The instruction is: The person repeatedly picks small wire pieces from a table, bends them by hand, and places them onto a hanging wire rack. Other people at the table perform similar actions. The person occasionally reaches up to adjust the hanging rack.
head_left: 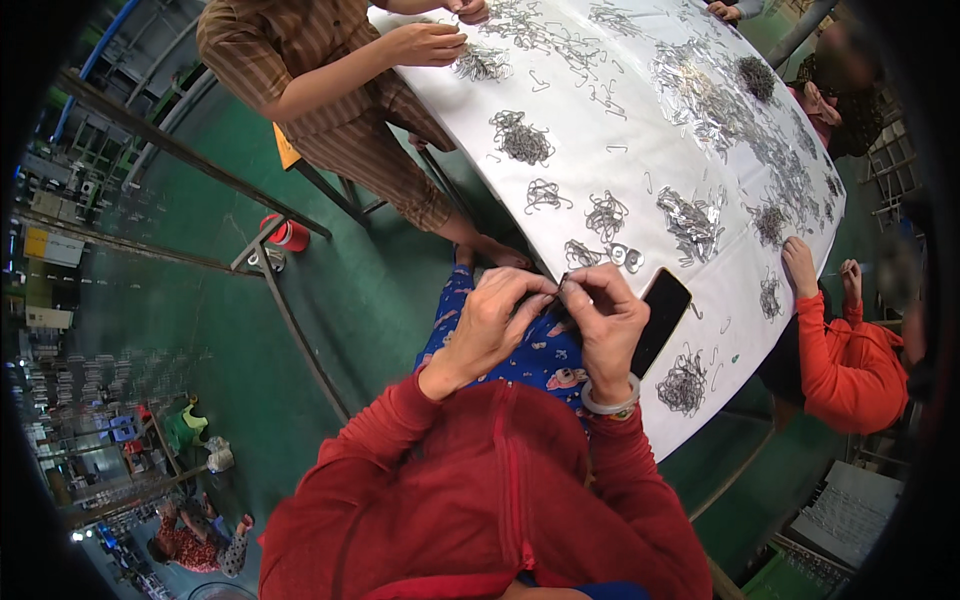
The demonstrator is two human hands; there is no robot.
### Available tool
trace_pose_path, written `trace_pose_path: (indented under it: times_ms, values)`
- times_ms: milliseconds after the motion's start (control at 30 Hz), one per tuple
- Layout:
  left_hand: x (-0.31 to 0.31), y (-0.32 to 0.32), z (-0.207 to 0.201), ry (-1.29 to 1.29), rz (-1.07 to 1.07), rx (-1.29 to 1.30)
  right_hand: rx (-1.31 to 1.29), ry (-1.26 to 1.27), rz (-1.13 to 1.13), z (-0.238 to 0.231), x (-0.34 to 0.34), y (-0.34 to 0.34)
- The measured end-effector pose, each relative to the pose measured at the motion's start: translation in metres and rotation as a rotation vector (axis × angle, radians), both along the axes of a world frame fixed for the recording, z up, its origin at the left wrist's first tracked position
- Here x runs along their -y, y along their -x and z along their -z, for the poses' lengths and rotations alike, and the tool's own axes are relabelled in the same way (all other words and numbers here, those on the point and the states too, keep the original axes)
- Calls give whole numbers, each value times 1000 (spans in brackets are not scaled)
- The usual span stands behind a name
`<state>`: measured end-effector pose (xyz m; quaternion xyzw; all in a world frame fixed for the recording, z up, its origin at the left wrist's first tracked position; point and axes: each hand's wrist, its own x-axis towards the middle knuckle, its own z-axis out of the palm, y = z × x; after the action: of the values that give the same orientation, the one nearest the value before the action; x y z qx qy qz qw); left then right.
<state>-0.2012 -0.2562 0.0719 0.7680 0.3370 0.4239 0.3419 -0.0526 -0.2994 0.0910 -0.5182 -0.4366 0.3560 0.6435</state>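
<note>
Over my lap, at the table's near edge, my left hand and my right hand meet fingertip to fingertip. Both pinch a small dark piece, thin and mostly covered by the fingers, so its exact kind is hidden. Just beyond them on the white table lie small heaps of bent wire hooks, with a few rounder metal pieces beside them. A black smartphone rests flat, close to the right of my right hand. Nearer me, another heap of wire hooks sits on the sheet.
Across the table spread more heaps and loose metal pieces. A person in striped brown clothes works at the far left; another in an orange top sits at the right. A red bucket and metal frame stand on the green floor.
</note>
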Motion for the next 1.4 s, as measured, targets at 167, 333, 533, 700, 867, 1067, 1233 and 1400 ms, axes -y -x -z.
trace_pose_path:
  times_ms: [167,333,533,700,867,1067,1233,1400]
  values:
    - [10,4,11,186,-35,184,-45,8,-26,7,1,9]
    - [-58,-16,18,390,-53,280,-48,62,-39,12,5,4]
    - [-215,-167,61,-207,-18,-238,-36,88,-10,10,-2,4]
    - [-238,-208,92,-436,-22,-564,63,75,-31,3,-5,0]
    - [-206,-165,66,-264,39,-335,27,29,-34,10,-3,-4]
    - [-101,-48,-22,372,236,170,-84,9,-16,16,-4,-1]
    - [-35,-1,-47,701,417,433,-115,-7,11,12,-3,2]
    - [-24,1,-35,488,265,285,-19,-36,41,8,1,5]
